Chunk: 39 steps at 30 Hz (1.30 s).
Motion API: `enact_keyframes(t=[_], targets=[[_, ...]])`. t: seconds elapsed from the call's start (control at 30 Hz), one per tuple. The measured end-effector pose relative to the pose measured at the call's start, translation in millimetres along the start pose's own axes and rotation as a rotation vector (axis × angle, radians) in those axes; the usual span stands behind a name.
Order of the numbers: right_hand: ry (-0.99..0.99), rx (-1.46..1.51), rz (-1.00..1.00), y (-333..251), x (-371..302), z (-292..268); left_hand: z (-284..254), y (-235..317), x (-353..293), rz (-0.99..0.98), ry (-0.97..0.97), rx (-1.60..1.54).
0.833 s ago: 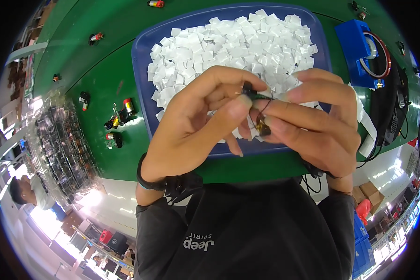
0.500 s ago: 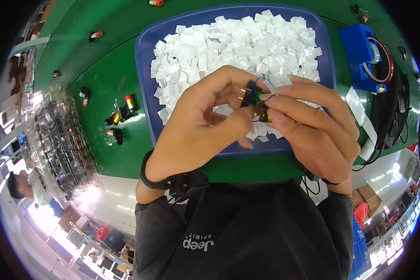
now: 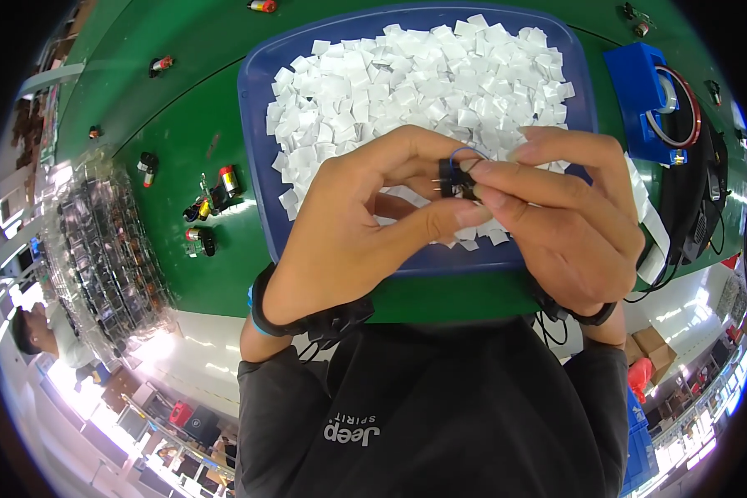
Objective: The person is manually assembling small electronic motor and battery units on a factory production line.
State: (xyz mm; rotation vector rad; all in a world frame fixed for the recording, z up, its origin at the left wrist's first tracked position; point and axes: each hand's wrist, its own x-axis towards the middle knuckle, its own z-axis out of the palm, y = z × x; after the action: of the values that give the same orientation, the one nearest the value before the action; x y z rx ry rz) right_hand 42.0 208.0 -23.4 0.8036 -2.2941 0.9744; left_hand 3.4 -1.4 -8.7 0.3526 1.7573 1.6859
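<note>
My left hand and right hand both pinch a small black component over the blue tray of white paper squares. Loose parts lie left on the green desk, a blue tape dispenser right. The fingers have opened since, baring the component's pins

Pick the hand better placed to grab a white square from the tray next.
Right, probably. The right hand has its fingertips over the white squares in the blue tray. The left hand pinches the small black part between thumb and forefinger, so it looks busier.
</note>
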Motion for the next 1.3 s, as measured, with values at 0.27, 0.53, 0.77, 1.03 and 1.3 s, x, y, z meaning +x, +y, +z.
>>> enact_keyframes(t=[0.27,0.53,0.77,1.03,1.3], targets=[[-0.051,0.32,0.41,-3,-5,-14,-5,-8,1,0.153,0.102,-0.336],[0.05,0.4,0.443,-9,-9,6,3,-11,1,0.291,0.148,-0.021],[0.02,0.747,0.746,-15,-8,0,5,-9,-5,0.421,0.234,0.417],[-0.042,0.477,0.718,-10,-7,-1,14,-4,-3,0.292,0.267,0.172],[0.031,0.473,0.623,-19,0,5,-117,20,98,0.147,0.175,0.833]])
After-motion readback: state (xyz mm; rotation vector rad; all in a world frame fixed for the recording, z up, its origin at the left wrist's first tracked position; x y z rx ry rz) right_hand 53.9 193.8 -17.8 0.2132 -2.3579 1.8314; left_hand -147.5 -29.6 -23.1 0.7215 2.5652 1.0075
